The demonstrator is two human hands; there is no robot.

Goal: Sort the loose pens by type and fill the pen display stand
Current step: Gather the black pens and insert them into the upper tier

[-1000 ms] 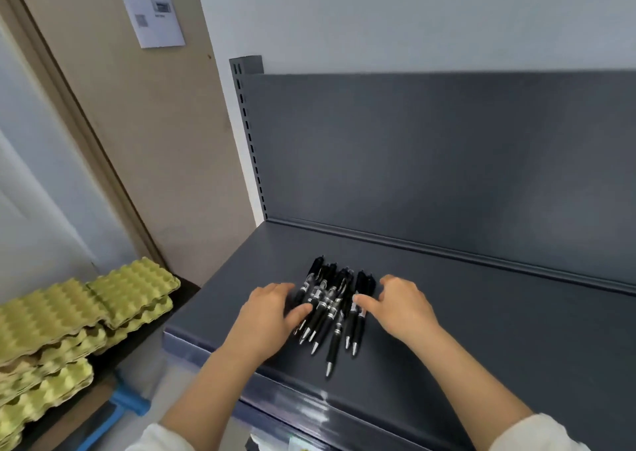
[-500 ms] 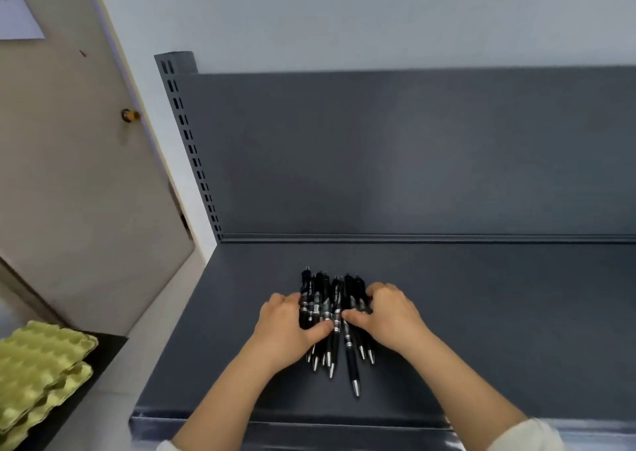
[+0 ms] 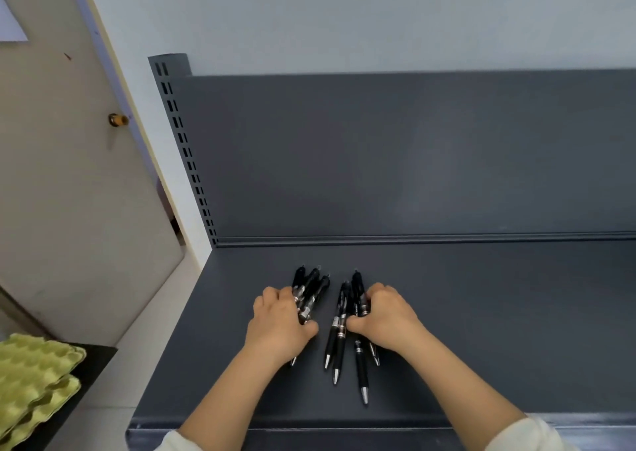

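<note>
Several black click pens with silver tips lie on the dark grey shelf point(image 3: 481, 330), split into two bunches. My left hand point(image 3: 278, 323) is curled around the left bunch of pens point(image 3: 311, 290), whose clip ends stick out past my fingers. My right hand point(image 3: 385, 316) rests on the right bunch of pens point(image 3: 339, 333), fingers closed over their upper halves; their tips point toward me. A narrow gap of bare shelf separates the two bunches. No pen display stand is in view.
The shelf's upright back panel point(image 3: 413, 158) rises behind the pens, with a slotted post point(image 3: 182, 140) at its left. A beige door point(image 3: 69, 175) stands to the left. Green egg trays point(image 3: 31, 375) are stacked at the lower left, below shelf level.
The single pile of pens has been pulled apart into a left and a right bunch. My hands have moved away from each other, each taking pens along.
</note>
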